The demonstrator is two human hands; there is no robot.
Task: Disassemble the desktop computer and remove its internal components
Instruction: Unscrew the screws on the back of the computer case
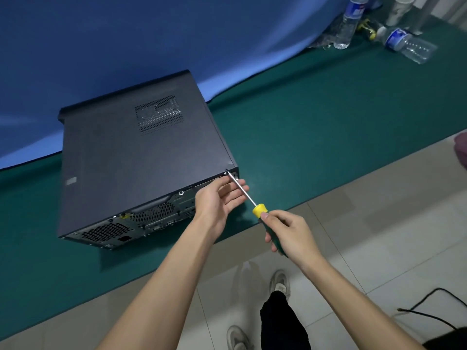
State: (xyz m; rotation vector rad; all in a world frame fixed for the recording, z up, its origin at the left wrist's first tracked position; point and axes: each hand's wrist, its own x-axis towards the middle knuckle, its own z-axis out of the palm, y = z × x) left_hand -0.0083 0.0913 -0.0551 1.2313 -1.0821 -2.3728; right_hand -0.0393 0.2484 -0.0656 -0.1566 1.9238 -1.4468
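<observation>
A dark grey desktop computer case (pixel 131 157) lies on its side on the green table mat (pixel 316 127), its rear panel with vents and ports facing me. My right hand (pixel 288 233) grips the green-and-yellow handle of a screwdriver (pixel 260 210). Its metal shaft runs up-left, and the tip sits at the top right corner of the rear panel. My left hand (pixel 218 198) is held open under the shaft, palm up, fingers spread beside the case corner.
Blue cloth (pixel 126 41) hangs behind the case. Two clear plastic bottles (pixel 348 24) and paper cups stand and lie at the far right of the mat. The mat's front edge runs diagonally; below are tiled floor, my shoes and a black cable (pixel 429 314).
</observation>
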